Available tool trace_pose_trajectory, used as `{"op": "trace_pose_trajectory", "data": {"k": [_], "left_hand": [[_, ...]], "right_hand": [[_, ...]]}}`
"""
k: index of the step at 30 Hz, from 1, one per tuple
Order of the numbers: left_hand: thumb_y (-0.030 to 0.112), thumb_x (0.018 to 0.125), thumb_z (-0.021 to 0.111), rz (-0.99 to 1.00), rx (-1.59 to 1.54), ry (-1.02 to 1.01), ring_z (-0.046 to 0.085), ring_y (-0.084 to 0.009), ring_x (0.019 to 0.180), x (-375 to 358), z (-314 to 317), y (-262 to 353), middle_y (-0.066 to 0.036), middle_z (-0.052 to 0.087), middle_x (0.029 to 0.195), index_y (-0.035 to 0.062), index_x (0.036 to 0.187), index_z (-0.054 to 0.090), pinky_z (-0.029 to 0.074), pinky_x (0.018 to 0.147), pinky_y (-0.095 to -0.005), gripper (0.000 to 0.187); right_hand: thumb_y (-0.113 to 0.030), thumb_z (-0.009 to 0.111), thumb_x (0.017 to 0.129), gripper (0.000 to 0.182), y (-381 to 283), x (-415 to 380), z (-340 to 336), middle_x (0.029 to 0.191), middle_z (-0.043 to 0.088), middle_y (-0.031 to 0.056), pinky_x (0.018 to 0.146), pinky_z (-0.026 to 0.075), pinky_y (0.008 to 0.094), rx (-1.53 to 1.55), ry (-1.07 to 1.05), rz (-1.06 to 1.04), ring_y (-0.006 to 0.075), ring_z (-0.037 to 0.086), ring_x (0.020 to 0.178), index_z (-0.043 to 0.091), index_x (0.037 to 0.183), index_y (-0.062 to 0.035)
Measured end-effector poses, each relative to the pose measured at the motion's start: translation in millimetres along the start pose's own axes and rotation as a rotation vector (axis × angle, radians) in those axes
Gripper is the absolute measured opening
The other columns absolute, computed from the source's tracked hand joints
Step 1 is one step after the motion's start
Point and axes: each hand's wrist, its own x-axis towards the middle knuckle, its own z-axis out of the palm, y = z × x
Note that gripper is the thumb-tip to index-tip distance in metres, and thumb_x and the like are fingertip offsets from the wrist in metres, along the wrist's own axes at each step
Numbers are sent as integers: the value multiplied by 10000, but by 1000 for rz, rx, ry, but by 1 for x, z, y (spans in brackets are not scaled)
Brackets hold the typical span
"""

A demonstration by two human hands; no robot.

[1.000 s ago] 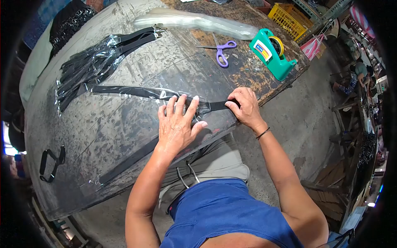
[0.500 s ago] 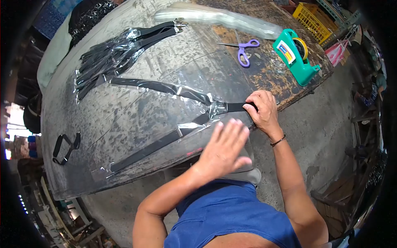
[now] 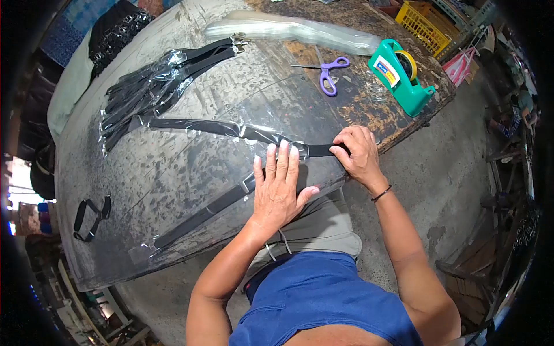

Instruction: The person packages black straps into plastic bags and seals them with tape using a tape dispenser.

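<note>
Black suspenders [image 3: 221, 200] lie on the dark worktable in a Y shape, their two long straps running left inside clear plastic sleeves. My left hand [image 3: 278, 193] rests flat over the lower strap near the junction, fingers stretched out and thumb apart. It covers part of the join. At the right, my right hand [image 3: 358, 153] is closed on the short single end of the suspenders near the table edge. The very tip of that end is hidden under its fingers.
Bundled wrapped suspenders [image 3: 156, 78] lie at upper left. Purple scissors [image 3: 327, 75], a green tape dispenser [image 3: 404, 81] and a stack of clear plastic sleeves [image 3: 294, 30] are along the back. A small black strap loop [image 3: 90, 219] sits at lower left, a yellow crate [image 3: 424, 26] beyond.
My left hand has moved up and left from the table's front edge onto the suspenders near the join. The right hand keeps hold of the short end. The camera view has shifted slightly.
</note>
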Motion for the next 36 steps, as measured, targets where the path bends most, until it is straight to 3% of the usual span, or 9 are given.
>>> {"op": "trace_pose_trajectory", "data": {"k": [6, 9, 12, 15, 20, 26, 29, 33, 36], "left_hand": [[707, 941, 488, 12, 1, -108, 245, -407, 1531, 15, 8, -3, -242, 320, 1623, -24, 1552, 345, 168, 1212, -624, 964], [675, 918, 567, 1, -28, 3, 216, -427, 1537, 3, -3, -7, -264, 285, 1631, -24, 1556, 340, 153, 1218, -615, 973], [635, 886, 650, -61, -58, 77, 190, -445, 1541, -19, -22, -21, -285, 255, 1635, -26, 1560, 330, 137, 1226, -600, 997], [600, 861, 705, -159, -29, 67, 180, -451, 1542, -47, -34, -45, -292, 242, 1640, -24, 1563, 330, 132, 1232, -584, 1011], [578, 842, 737, -281, -19, 0, 216, -450, 1534, -105, -58, -69, -262, 260, 1648, 39, 1574, 355, 183, 1213, -599, 986], [839, 662, 687, -577, 132, -8, 194, -438, 1544, -206, -76, -123, -235, 304, 1638, 55, 1582, 343, 113, 1218, -642, 1257], [899, 595, 653, -571, 258, -73, 191, -445, 1541, -234, -88, -132, -232, 307, 1636, 55, 1579, 343, 105, 1212, -657, 1332], [842, 535, 735, -534, 262, -95, 207, -456, 1531, -245, -102, -148, -231, 317, 1629, 54, 1575, 343, 119, 1191, -694, 1362], [778, 545, 785, -570, 172, -88, 225, -437, 1530, -251, -116, -160, -229, 327, 1622, 70, 1579, 342, 143, 1210, -651, 1329]], "right_hand": [[-247, 784, 830, 196, 4, -1, 1, 990, 618, 25, 899, 428, 414, -7, 11, -43, 266, 578, 1021, 672, 931, -121], [-314, 773, 846, 326, 6, -5, -8, 1105, 623, 54, 1006, 406, 461, -1, -130, -31, 295, 560, 1134, 679, 1078, -107], [-432, 740, 871, 622, 2, -17, -18, 1361, 555, 110, 1165, 259, 618, -130, -252, -162, 359, 445, 1364, 590, 1362, -82], [-421, 743, 873, 607, -7, -10, -20, 1349, 558, 115, 1144, 301, 605, -118, -246, -213, 363, 457, 1354, 595, 1353, -81], [-390, 748, 875, 632, -25, 17, -6, 1352, 551, 152, 1120, 372, 489, 0, -236, -322, 372, 465, 1344, 561, 1385, -67], [-472, 705, 900, 726, -29, 6, 9, 1393, 531, 167, 1148, 337, 521, -72, -313, -301, 380, 452, 1357, 496, 1437, -31], [-532, 677, 903, 790, -35, -1, 7, 1422, 518, 181, 1165, 304, 566, -113, -338, -290, 390, 444, 1368, 464, 1469, -23], [-559, 692, 879, 876, -42, -9, 2, 1424, 524, 181, 1163, 306, 567, -126, -347, -216, 391, 449, 1371, 424, 1515, -21], [-564, 722, 847, 921, -43, -13, -1, 1436, 518, 174, 1178, 282, 569, -118, -358, -228, 391, 441, 1379, 409, 1525, -26]]}}
